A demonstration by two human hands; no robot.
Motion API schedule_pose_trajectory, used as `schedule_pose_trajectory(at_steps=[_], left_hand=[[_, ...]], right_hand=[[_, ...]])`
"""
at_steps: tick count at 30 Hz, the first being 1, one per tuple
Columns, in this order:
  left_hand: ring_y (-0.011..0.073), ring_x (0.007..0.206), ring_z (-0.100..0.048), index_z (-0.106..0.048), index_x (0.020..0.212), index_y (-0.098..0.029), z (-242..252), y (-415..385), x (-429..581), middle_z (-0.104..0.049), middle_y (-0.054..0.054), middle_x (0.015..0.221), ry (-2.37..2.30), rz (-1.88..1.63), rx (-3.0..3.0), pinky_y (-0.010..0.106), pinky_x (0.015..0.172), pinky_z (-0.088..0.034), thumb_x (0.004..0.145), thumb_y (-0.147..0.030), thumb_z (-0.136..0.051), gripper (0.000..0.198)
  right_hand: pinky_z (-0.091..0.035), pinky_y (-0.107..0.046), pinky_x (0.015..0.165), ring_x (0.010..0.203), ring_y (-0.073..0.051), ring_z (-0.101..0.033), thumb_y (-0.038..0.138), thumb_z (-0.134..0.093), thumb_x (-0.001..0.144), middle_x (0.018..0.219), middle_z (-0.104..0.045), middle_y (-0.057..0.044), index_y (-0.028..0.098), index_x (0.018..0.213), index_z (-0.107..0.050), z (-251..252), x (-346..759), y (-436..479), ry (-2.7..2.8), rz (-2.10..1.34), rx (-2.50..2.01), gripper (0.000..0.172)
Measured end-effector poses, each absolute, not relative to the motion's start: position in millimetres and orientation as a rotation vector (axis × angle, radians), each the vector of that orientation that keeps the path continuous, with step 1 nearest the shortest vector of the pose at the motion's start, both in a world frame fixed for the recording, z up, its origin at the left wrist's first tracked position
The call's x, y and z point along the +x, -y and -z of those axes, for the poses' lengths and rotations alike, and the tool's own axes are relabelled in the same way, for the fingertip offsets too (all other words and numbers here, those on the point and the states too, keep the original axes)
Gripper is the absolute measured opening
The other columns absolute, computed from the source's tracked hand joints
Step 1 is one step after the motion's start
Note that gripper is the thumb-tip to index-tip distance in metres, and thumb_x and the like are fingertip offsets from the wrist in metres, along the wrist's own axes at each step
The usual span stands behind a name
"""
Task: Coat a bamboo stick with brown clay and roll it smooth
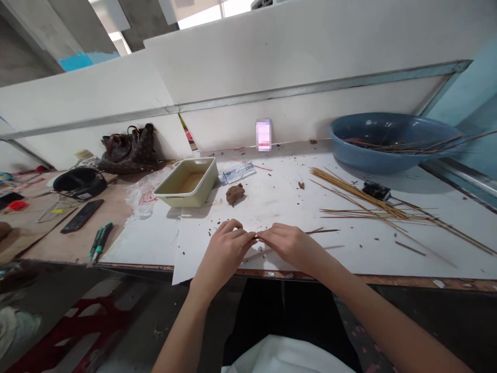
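Note:
My left hand (223, 254) and my right hand (287, 246) meet above a white paper sheet (349, 254), their fingertips pinching a tiny pale sliver (256, 236) that is mostly hidden. A thin dark stick (322, 231) lies just beyond my right fingers, and I cannot tell whether it touches them. A lump of brown clay (235, 194) sits on the sheet ahead of my hands. Small brown crumbs are scattered near my fingers.
A loose pile of thin bamboo sticks (365, 207) lies on the right, below a blue bowl (388, 142) holding more. A cream tray (186, 181) stands at the back. Further left are a brown handbag (130, 153), a black phone (82, 215) and green-handled tools (99, 241).

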State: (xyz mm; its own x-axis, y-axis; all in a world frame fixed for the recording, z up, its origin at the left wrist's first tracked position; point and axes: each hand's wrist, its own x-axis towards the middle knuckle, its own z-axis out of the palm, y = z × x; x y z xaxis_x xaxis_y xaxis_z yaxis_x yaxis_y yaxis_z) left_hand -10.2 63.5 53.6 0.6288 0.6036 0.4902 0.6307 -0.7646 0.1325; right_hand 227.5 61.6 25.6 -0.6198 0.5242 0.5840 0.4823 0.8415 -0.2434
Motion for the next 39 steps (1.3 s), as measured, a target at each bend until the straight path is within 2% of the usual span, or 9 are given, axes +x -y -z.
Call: schedule_pose_trajectory(at_steps=[4,9,14,19,28,32,34,39], left_hand=[[0.0278,0.097,-0.065,-0.073,0.123,-0.018,-50,-65,-12,-0.079,0.008,0.092,1.075,0.812,-2.775,0.045,0.085,-0.056,0.105,-0.025,-0.068,0.020],[0.0252,0.092,-0.064,-0.075,0.114,-0.019,-52,-63,-7,-0.078,0.006,0.088,1.096,0.883,-2.765,0.043,0.085,-0.054,0.107,-0.024,-0.066,0.014],[0.0246,0.091,-0.063,-0.076,0.111,-0.019,-54,-62,-6,-0.078,0.005,0.087,1.089,0.903,-2.781,0.043,0.083,-0.053,0.107,-0.025,-0.065,0.013],[0.0255,0.094,-0.063,-0.078,0.108,-0.021,-55,-61,-7,-0.079,0.005,0.085,1.083,0.914,-2.798,0.043,0.083,-0.053,0.107,-0.023,-0.065,0.013],[0.0256,0.092,-0.063,-0.077,0.109,-0.022,-55,-63,-6,-0.078,0.004,0.085,1.134,0.846,-2.794,0.043,0.086,-0.052,0.106,-0.024,-0.066,0.011],[0.0264,0.094,-0.063,-0.075,0.113,-0.021,-53,-64,-8,-0.078,0.006,0.090,1.139,0.821,-2.795,0.044,0.087,-0.053,0.108,-0.024,-0.063,0.014],[0.0268,0.097,-0.063,-0.075,0.114,-0.021,-53,-63,-8,-0.078,0.007,0.093,1.142,0.799,-2.801,0.045,0.087,-0.053,0.108,-0.024,-0.062,0.014],[0.0259,0.096,-0.061,-0.073,0.107,-0.019,-56,-61,-8,-0.075,0.007,0.090,1.139,0.762,-2.812,0.044,0.086,-0.053,0.111,-0.025,-0.057,0.018]], right_hand=[[-0.064,-0.039,0.078,0.088,-0.024,-0.074,0.013,-0.050,0.110,0.099,-0.079,-0.011,0.014,0.125,-0.067,-23,226,-62,2.300,-0.065,-0.724,0.023],[-0.064,-0.040,0.079,0.090,-0.025,-0.074,0.020,-0.056,0.111,0.101,-0.079,-0.011,0.014,0.122,-0.067,-23,222,-62,2.209,-0.116,-0.728,0.017],[-0.061,-0.038,0.076,0.087,-0.023,-0.071,0.016,-0.052,0.111,0.096,-0.077,-0.009,0.016,0.120,-0.067,-26,223,-60,2.198,-0.118,-0.725,0.018],[-0.062,-0.037,0.079,0.086,-0.021,-0.069,0.007,-0.047,0.110,0.100,-0.077,-0.010,0.014,0.125,-0.065,-30,226,-57,2.290,-0.079,-0.681,0.024],[-0.063,-0.036,0.078,0.087,-0.021,-0.072,0.012,-0.048,0.111,0.096,-0.077,-0.009,0.017,0.123,-0.066,-23,225,-62,2.283,-0.132,-0.733,0.022],[-0.064,-0.040,0.079,0.092,-0.024,-0.073,0.019,-0.051,0.112,0.102,-0.078,-0.012,0.014,0.130,-0.064,-19,224,-63,2.220,-0.090,-0.762,0.023],[-0.064,-0.040,0.083,0.096,-0.024,-0.073,0.017,-0.052,0.112,0.107,-0.078,-0.012,0.015,0.131,-0.064,-18,224,-63,2.203,-0.108,-0.751,0.023],[-0.062,-0.039,0.083,0.093,-0.023,-0.071,0.010,-0.050,0.109,0.102,-0.076,-0.010,0.015,0.127,-0.066,-20,226,-60,2.250,-0.127,-0.725,0.024]])
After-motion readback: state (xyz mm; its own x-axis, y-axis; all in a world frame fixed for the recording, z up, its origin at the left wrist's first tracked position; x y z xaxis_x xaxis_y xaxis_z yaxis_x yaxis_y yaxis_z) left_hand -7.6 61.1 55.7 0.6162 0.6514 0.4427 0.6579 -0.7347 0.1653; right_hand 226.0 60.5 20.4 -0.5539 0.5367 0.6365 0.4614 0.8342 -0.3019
